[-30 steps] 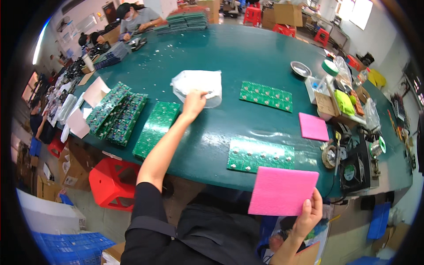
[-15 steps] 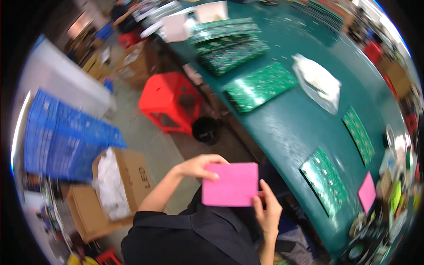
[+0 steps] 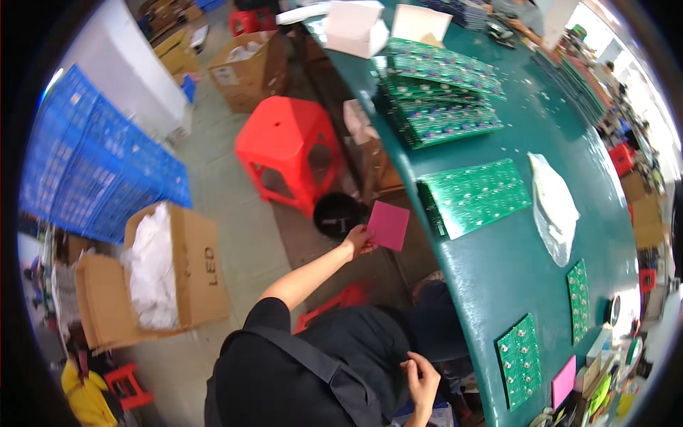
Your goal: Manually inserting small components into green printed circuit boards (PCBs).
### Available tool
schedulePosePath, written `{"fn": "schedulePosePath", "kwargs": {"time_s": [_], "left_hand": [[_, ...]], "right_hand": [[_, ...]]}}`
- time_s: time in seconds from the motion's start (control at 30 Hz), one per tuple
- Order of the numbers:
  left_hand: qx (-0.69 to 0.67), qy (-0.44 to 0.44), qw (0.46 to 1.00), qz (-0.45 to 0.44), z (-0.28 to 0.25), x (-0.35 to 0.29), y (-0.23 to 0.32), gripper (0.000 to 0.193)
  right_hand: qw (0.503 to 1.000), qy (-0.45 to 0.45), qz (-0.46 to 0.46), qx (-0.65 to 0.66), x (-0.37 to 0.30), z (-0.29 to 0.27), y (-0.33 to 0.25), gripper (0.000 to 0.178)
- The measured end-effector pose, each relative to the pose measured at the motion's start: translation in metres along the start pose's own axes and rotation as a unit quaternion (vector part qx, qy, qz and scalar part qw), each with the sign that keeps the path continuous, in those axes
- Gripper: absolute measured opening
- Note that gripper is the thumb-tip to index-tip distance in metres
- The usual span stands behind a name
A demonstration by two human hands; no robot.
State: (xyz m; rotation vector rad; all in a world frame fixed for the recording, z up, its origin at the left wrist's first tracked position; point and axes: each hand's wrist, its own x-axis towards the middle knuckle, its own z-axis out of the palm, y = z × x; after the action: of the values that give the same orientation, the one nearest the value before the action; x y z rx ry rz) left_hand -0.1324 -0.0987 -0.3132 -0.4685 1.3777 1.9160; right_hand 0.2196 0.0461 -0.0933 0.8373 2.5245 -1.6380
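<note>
My left hand (image 3: pixel 360 240) reaches out over the floor beside the table, its fingers closed on one edge of a flat, square pink pad (image 3: pixel 388 225). From this view, the pad sits in front of the gap between a black bin (image 3: pixel 336 215) and the table's edge. My right hand (image 3: pixel 421 378) is low by my lap, near the table edge, with its fingers loosely bent and apart and nothing seen in them. Green circuit boards lie on the table: one larger panel (image 3: pixel 478 196) and a smaller one (image 3: pixel 521 361) nearer me.
The green table (image 3: pixel 466 267) runs along my right, with stacked circuit boards (image 3: pixel 448 117), a plastic bag (image 3: pixel 553 203), another board (image 3: pixel 578 302) and a second pink pad (image 3: pixel 564 382). A red stool (image 3: pixel 284 139), a cardboard box (image 3: pixel 203 274) and blue crates (image 3: pixel 99 164) stand left.
The pink pad was held before my body by both hands. My left hand has carried it forward toward the bin and table, while my right hand has let go and dropped back. The view has shifted.
</note>
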Motion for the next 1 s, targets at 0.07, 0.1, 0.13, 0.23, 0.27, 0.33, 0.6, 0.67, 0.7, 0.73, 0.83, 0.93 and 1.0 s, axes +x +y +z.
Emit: {"fn": "schedulePosePath", "kwargs": {"time_s": [0.07,0.1,0.13,0.23,0.27,0.33,0.6,0.67,0.7,0.73,0.83,0.93,1.0], "left_hand": [[-0.054,-0.049,0.995,0.066,0.023,0.070,0.004,0.014],[-0.065,-0.041,0.992,0.096,0.020,0.104,0.020,0.011],[-0.213,-0.117,0.961,0.129,0.013,0.139,0.051,0.009],[-0.155,-0.235,0.959,0.018,0.047,0.189,0.053,0.010],[-0.129,-0.275,0.953,-0.016,0.044,0.203,0.066,0.011],[-0.071,-0.354,0.928,-0.086,0.003,0.223,0.084,0.012],[0.086,-0.389,0.895,-0.200,-0.014,0.201,0.088,0.020],[0.093,-0.359,0.913,-0.170,-0.014,0.183,0.076,0.021],[0.102,-0.352,0.916,-0.165,-0.007,0.166,0.054,0.022],[0.110,-0.343,0.919,-0.158,-0.041,0.140,0.039,0.023],[0.135,-0.276,0.915,-0.261,-0.056,0.082,0.031,0.017],[0.142,-0.058,0.954,-0.259,-0.075,0.013,0.012,0.014],[0.133,0.025,0.964,-0.230,-0.088,-0.005,0.016,0.016]], "right_hand": [[1.000,-0.001,0.003,-0.014,-0.002,0.004,-0.003,0.018],[0.999,-0.027,0.001,-0.022,-0.001,0.008,-0.003,0.018],[1.000,-0.002,0.007,-0.008,0.000,0.013,-0.001,0.018],[0.998,0.004,-0.034,-0.056,-0.004,0.021,0.028,0.020],[0.999,0.016,-0.021,-0.037,-0.006,0.023,0.029,0.020],[0.999,0.044,-0.015,-0.017,-0.013,0.026,0.033,0.020],[0.990,-0.018,-0.132,-0.049,-0.033,-0.009,-0.013,0.023],[0.962,0.040,-0.266,0.043,-0.052,-0.054,-0.051,0.017],[0.945,0.101,-0.307,0.047,-0.072,-0.081,-0.062,0.014],[0.923,0.181,-0.337,0.037,-0.099,-0.106,-0.071,0.011],[0.866,0.353,-0.353,-0.004,-0.182,-0.166,-0.095,0.014],[0.722,0.596,-0.350,-0.005,-0.214,-0.156,-0.091,0.018],[0.716,0.624,-0.311,0.001,-0.231,-0.161,-0.076,0.019]]}}
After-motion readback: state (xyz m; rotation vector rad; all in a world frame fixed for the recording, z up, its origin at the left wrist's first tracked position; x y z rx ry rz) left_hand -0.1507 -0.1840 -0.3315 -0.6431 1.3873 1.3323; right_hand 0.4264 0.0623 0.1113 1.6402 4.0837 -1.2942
